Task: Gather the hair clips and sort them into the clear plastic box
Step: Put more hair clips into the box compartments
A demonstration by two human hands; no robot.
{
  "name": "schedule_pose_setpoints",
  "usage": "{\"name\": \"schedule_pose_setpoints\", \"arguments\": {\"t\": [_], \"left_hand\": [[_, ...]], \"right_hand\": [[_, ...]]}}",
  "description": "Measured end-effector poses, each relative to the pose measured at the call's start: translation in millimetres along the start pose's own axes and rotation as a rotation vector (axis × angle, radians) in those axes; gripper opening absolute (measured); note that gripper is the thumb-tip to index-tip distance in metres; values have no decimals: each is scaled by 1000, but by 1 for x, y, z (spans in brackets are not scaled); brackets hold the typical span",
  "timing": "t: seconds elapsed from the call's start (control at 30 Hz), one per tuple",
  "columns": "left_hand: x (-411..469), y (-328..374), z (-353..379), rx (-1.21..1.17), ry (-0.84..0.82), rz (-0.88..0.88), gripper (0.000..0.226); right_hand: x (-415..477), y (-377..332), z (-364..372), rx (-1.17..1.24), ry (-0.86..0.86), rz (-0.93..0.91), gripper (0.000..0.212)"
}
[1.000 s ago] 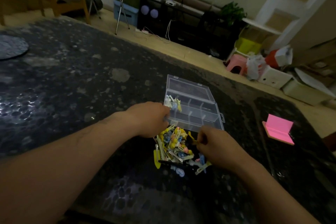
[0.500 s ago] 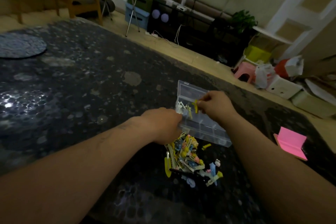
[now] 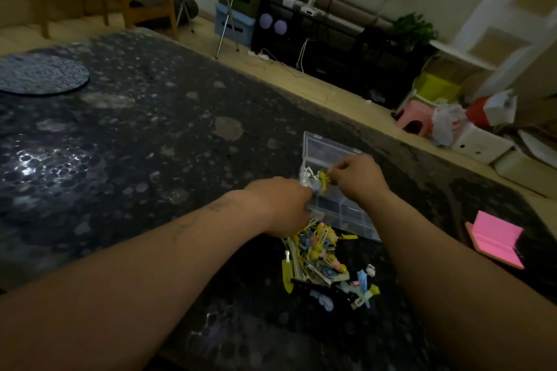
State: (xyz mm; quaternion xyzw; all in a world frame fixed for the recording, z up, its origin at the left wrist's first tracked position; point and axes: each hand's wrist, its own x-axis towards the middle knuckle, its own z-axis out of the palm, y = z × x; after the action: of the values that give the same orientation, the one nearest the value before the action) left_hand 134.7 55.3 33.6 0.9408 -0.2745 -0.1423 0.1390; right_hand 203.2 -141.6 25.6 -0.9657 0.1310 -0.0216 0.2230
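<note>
With the right hand [image 3: 358, 178] pinching a yellow clip [image 3: 324, 179] over the box [image 3: 327, 149] and the left hand [image 3: 280, 208] at its corner, grip hidden, perhaps steadying it, a nudge could tip the box onto the pile [image 3: 316, 256] beside.

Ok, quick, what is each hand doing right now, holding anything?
Left hand: curled at the near corner of the clear plastic box; whether it grips anything cannot be told.
Right hand: pinches a yellow hair clip over the box.
</note>
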Motion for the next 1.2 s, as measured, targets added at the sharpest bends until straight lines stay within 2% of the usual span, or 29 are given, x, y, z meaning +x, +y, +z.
{"name": "schedule_pose_setpoints", "arguments": {"t": [0.17, 0.4, 0.53, 0.6, 0.7, 0.9, 1.07, 1.2], "left_hand": [[-3, 2, -3, 6, -24, 6, 36], [-4, 0, -3, 13, -38, 12, 36], [-4, 0, -1, 8, -32, 14, 39], [-4, 2, 1, 19, -15, 7, 36], [-4, 3, 6, 30, 84, -22, 11], [2, 1, 10, 83, 220, -57, 17], [4, -9, 9, 108, 249, -62, 26], [3, -10, 5, 81, 216, -42, 22]], "right_hand": [[-13, 10, -13, -3, 25, -47, 29], [-80, 35, -45, 66, 155, -205, 14], [-122, 57, -48, 30, 99, -276, 10], [-129, 63, -42, -70, 32, -314, 12], [-130, 63, -34, -243, -12, -376, 20], [-127, 61, -15, -581, 50, -482, 26], [-122, 60, -9, -584, 80, -469, 18], [-127, 57, -19, -451, 34, -451, 14]]}}
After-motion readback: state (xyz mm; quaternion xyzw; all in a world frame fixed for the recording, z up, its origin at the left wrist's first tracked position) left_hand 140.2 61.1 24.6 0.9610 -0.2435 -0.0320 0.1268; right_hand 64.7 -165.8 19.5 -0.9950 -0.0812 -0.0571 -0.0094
